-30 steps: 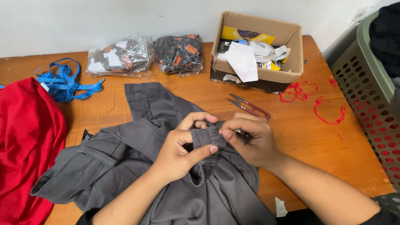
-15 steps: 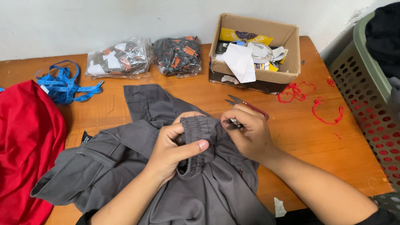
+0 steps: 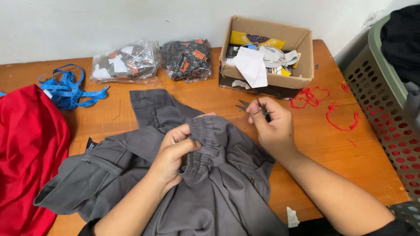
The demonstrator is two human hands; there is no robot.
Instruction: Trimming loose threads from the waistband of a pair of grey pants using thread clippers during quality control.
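— near the desk's front edge, what's pinned?
— left hand (image 3: 175, 150) pinches the grey garment's elastic cuff (image 3: 209, 131), bunched to expose its seam.
— and farther back?
— right hand (image 3: 270, 124) grips thread snips (image 3: 250, 106), before the cardboard box (image 3: 306, 52).

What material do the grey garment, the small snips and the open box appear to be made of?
Grey garment: probably woven cotton or a blend, matte, with soft folds and a gathered elastic cuff pinched by the left hand.
Snips, held by the right hand: the pointed tips look like dull grey metal; the rest is hidden.
Box: brown corrugated cardboard, with raw matte flaps.
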